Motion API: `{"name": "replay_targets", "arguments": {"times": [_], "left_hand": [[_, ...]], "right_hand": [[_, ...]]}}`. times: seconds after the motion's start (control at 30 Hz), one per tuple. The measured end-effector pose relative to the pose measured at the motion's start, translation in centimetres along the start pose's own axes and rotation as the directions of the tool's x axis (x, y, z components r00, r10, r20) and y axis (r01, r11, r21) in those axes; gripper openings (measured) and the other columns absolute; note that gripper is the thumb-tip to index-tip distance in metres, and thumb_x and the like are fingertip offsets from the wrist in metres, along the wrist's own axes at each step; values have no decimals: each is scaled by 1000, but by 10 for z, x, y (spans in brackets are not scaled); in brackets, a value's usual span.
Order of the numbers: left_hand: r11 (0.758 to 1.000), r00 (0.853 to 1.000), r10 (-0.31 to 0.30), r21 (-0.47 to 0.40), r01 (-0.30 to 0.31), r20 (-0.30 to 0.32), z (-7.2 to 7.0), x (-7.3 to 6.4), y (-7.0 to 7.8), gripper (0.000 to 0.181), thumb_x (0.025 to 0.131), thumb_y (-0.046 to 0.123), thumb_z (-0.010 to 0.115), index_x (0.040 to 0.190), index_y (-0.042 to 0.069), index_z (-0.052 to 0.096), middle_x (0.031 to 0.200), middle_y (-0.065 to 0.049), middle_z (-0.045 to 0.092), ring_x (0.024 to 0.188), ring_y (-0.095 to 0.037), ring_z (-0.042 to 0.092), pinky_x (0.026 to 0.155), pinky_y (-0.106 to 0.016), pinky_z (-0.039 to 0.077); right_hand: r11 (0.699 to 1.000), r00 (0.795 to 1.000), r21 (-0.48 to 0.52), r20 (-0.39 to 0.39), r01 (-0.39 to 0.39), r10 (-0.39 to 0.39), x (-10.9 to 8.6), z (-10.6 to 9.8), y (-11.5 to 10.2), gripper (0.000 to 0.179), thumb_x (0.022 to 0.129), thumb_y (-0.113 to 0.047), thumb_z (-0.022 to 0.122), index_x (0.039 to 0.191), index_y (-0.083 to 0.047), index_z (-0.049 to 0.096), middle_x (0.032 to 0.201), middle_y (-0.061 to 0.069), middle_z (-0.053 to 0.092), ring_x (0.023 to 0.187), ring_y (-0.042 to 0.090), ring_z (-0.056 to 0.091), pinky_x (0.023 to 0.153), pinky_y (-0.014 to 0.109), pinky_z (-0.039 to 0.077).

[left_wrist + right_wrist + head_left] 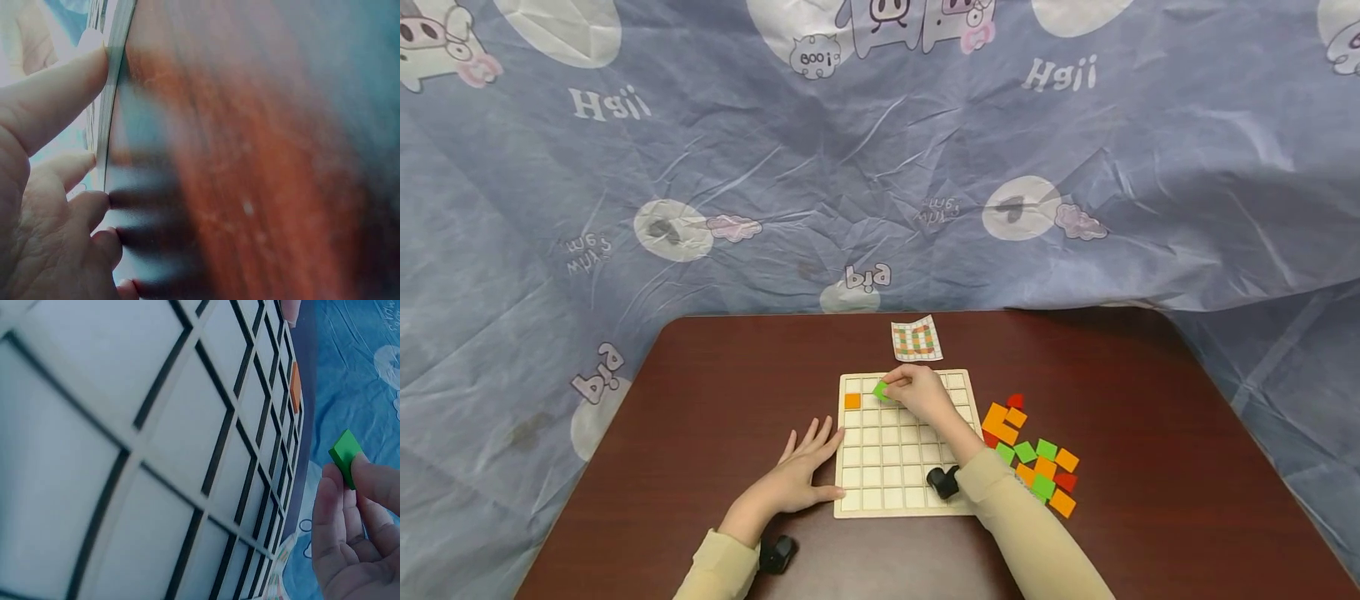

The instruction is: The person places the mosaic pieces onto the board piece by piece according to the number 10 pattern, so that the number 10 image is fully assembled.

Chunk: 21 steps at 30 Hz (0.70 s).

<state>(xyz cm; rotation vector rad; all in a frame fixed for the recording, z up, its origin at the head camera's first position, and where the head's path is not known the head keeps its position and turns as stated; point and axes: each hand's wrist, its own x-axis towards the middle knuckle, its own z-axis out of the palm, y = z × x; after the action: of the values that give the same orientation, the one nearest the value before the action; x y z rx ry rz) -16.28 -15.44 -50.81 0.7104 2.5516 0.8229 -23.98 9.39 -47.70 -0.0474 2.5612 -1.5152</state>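
Observation:
A pale wooden grid board [871, 457] lies on the table, with one orange square tile [852, 401] in a cell near its upper left corner. Between thumb and fingers my right hand [923, 396] pinches a green square tile [880, 390] over the upper rows. In the right wrist view the green tile [347, 453] is tilted, its lower part covered by the thumb. My left hand [797, 473] is spread flat along the board's left side. The left wrist view has its thumb [69, 94] against the board's edge [112, 81].
Loose orange, green and red tiles [1045, 468] are scattered right of the board, some hidden behind the right sleeve [1022, 517]. A printed pattern card [916, 340] lies beyond the board. Patterned blue cloth [820, 167] hangs behind the dark red-brown table [760, 367].

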Motion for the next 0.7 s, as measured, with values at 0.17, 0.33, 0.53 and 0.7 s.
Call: {"name": "replay_targets", "arguments": {"times": [0.17,0.33,0.53,0.7], "left_hand": [[1000,1000,1,-1,-1,7,0,1,-2,89,89,40,71,158,9,22,165,-20,5,152,-41,-3,117,-68,-5],[1000,1000,-1,-4,1,11,1,1,-1,89,89,37,71,158,9,22,165,-19,5,152,-41,-3,117,-68,-6],[1000,1000,-5,-10,5,7,2,1,0,89,89,36,72,157,9,23,165,-19,5,152,-41,-2,117,-67,-6],[1000,1000,-3,-18,3,6,1,1,0,88,89,35,72,157,8,23,165,-20,5,152,-41,-2,117,-68,-6]], "right_hand": [[996,999,-78,2,38,-38,6,10,-4,14,90,-15,72,103,-11,74,98,6,72,82,16,66,70,29,56],[987,998,-144,5,67,-67,8,16,-7,12,90,-13,72,101,-12,75,97,5,73,86,18,67,75,32,56],[969,996,-233,21,88,-85,12,21,-9,11,90,-10,72,100,-11,77,92,4,73,80,15,64,72,31,54],[959,996,-270,29,92,-87,14,24,-9,11,89,-8,72,98,-10,78,92,5,73,77,14,62,68,28,53]]}}
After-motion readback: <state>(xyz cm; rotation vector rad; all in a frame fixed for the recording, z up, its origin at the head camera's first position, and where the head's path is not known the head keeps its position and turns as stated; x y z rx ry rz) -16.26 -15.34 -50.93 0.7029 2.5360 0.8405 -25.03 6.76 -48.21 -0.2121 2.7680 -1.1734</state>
